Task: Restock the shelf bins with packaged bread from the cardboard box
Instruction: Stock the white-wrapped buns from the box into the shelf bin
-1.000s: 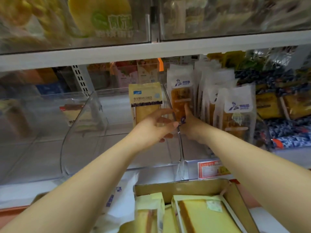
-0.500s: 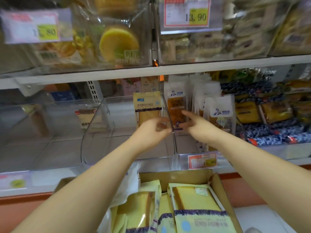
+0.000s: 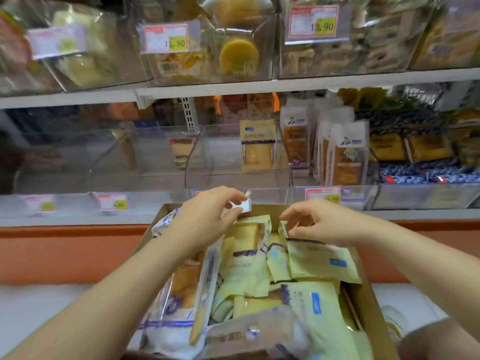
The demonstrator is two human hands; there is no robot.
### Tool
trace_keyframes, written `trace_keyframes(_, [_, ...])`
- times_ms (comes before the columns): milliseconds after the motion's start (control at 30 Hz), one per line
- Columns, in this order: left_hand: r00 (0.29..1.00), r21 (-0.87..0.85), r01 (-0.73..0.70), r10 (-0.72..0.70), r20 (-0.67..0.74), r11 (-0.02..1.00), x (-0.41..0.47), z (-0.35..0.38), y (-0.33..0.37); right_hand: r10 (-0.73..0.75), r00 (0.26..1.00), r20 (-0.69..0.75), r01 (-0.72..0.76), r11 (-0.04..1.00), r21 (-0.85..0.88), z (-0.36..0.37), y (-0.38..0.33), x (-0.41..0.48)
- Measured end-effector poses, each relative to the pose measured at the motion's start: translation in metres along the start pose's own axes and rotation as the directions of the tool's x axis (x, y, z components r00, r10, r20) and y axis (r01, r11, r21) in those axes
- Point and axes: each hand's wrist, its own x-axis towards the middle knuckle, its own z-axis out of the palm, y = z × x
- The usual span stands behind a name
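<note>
Bread packs (image 3: 246, 266) fill the lower-centre box (image 3: 363, 305). The left hand (image 3: 205, 219) pinches a white tab (image 3: 245, 205); I cannot tell whether the right hand (image 3: 322, 224) holds anything. So thin a pinch could slip.

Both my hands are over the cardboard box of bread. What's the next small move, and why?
Probably lift out the yellow bread package whose corner sits at the fingertips of the right hand, and carry it to the clear bin. That bin holds just one matching yellow package, at the back, with room in front; the cardboard box is full. The left hand pinches a white scrap.
</note>
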Motion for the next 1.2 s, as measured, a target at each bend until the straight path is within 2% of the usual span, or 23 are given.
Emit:
trace_keyframes(167, [0.995,0.014,0.101,-0.1,-0.029,0.995,-0.048,-0.016,-0.038,-0.062,0.983,0.175,0.076,0.994,-0.079,0.028,-0.037,-0.002])
trace_keyframes(300, [0.967,0.072,0.216,-0.223,0.12,0.974,-0.081,-0.022,-0.067,-0.112,0.97,0.218,0.136,0.986,-0.1,0.047,-0.069,0.006])
trace_keyframes(433, [0.927,0.054,0.282,-0.286,0.242,0.958,-0.105,-0.021,-0.08,-0.061,0.983,0.176,0.074,0.995,-0.068,0.063,-0.095,0.027])
trace_keyframes(533, [0.906,0.046,0.297,-0.297,0.302,0.954,-0.113,-0.016,-0.082,-0.014,0.983,0.181,0.006,0.999,0.046,0.072,-0.108,0.041])
trace_keyframes(600, [0.895,0.029,0.318,-0.31,0.321,0.948,-0.114,-0.011,-0.083,0.002,0.982,0.187,-0.041,0.979,0.201,0.078,-0.111,0.047])
trace_keyframes(667, [0.894,0.011,0.324,-0.31,0.322,0.946,-0.115,-0.007,-0.083,0.037,0.984,0.173,-0.103,0.916,0.388,0.081,-0.112,0.05])
trace_keyframes(700, [0.895,0.005,0.323,-0.308,0.323,0.946,-0.116,-0.005,-0.083,0.046,0.987,0.154,-0.11,0.892,0.439,0.082,-0.111,0.051])
trace_keyframes(800, [0.908,-0.043,0.31,-0.282,0.311,0.95,-0.117,-0.001,-0.085,0.062,0.997,0.047,-0.076,0.892,0.446,0.084,-0.108,0.054])
trace_keyframes(967, [0.941,-0.278,0.304,-0.242,0.235,0.911,-0.116,-0.004,-0.08,0.121,0.979,-0.162,-0.016,0.844,0.536,0.087,-0.114,0.053])
trace_keyframes(1100, [0.966,-0.593,0.257,-0.226,0.128,0.763,-0.107,-0.016,-0.069,0.088,0.941,-0.327,0.17,0.713,0.68,0.07,-0.121,0.054])
trace_keyframes(1200, [0.961,-0.786,0.214,-0.267,0.065,0.579,-0.092,-0.02,-0.067,0.044,0.885,-0.463,0.295,0.717,0.632,0.053,-0.124,0.057])
